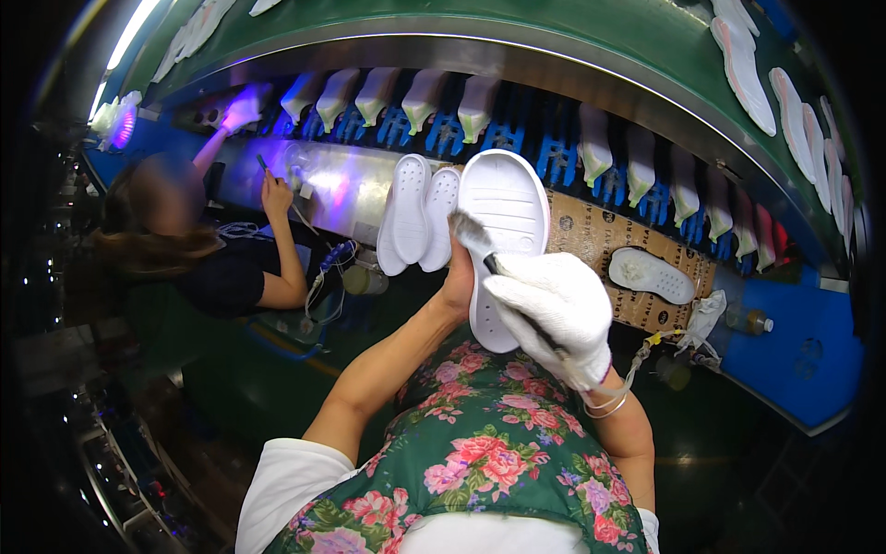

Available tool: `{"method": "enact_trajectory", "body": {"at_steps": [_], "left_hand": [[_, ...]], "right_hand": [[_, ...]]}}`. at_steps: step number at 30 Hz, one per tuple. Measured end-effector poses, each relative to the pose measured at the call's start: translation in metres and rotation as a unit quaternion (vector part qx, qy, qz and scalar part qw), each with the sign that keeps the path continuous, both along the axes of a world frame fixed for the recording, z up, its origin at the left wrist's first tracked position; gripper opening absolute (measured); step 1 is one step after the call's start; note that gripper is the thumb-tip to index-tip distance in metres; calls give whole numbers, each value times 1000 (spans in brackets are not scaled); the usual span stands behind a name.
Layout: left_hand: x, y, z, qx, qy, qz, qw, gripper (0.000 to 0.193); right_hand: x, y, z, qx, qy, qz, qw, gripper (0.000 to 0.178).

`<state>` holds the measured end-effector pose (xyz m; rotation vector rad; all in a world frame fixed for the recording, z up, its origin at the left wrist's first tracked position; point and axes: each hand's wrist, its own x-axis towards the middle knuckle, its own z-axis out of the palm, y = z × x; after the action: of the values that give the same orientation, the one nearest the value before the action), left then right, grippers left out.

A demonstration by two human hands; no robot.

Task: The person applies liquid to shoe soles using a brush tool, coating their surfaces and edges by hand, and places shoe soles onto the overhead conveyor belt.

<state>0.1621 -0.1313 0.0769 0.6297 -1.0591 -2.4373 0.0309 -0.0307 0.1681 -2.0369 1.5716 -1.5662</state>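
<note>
A white shoe sole (503, 189) is held upright in front of me, its hollow inner side facing me. My bare left hand (458, 275) grips its left edge, the fingers partly hidden behind it. In a white knit glove, my right hand (558, 309) is closed around a brush (472, 233), whose pale bristles lie over the sole's left edge. Whether the bristles touch it I cannot tell. Just left of the held sole, more white soles (409, 208) stand side by side. Another sole (666, 284), with something whitish at its heel end, lies on brown printed cardboard (581, 222) to the right.
White shoe uppers (380, 92) hang in a row from blue holders along the bench's far side. Above runs a green belt (591, 32) carrying white soles. A co-worker (221, 245) reaches in at left. A bottle (749, 321) and crumpled white cloth (706, 314) sit right.
</note>
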Motion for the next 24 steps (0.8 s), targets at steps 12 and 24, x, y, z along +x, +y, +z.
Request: {"method": "enact_trajectory", "body": {"at_steps": [12, 24], "left_hand": [[-1, -29, -12, 122, 182, -30, 975, 127], [-16, -48, -4, 252, 247, -35, 935, 123]], "right_hand": [[-4, -1, -13, 18, -90, 62, 994, 29], [5, 2, -23, -31, 5, -55, 998, 36]]}}
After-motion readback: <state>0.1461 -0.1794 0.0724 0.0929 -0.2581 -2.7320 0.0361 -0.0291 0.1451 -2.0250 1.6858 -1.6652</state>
